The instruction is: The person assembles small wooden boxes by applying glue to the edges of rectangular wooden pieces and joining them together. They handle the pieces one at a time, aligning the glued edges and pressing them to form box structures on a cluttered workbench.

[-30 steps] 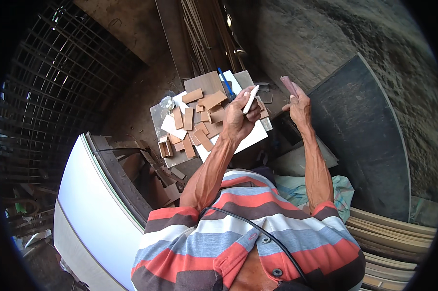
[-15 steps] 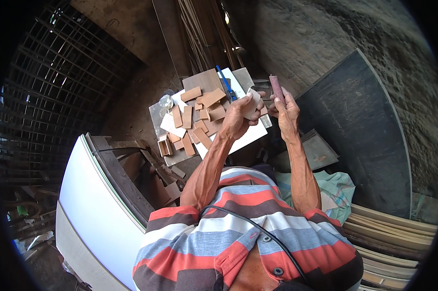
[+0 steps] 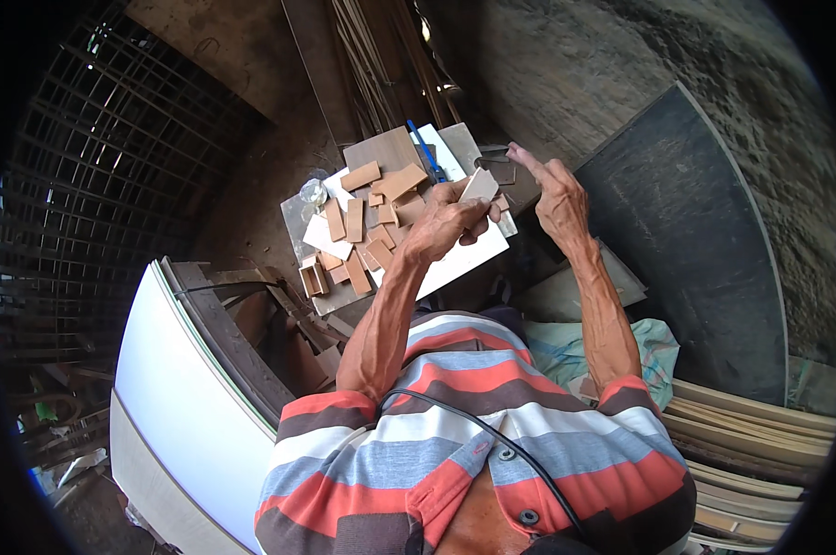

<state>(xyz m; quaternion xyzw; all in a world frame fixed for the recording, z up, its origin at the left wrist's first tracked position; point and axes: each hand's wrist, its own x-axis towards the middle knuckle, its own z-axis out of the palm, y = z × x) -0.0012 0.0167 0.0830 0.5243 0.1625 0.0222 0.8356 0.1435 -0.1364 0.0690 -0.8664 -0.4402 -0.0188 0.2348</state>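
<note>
Above the near right part of the work surface, my left hand is closed around a small flat pale piece of board. My right hand is held off to the right, apart from the board piece. From its fingers a pinkish-brown stick-like roll points toward the upper left; most of it is hidden by the hand. Left of my left hand, several small brown wood blocks lie loosely on a white panel. A small open-fronted wooden box piece sits at the left edge.
A blue tool and a crumpled clear plastic bag lie among the blocks. A large dark panel leans at the right. White curved sheets stand at the left, long wood strips at the lower right.
My right hand has moved slightly right and the roll now tilts leftward instead of upright. In my left hand the board piece has turned, its face showing more upward.
</note>
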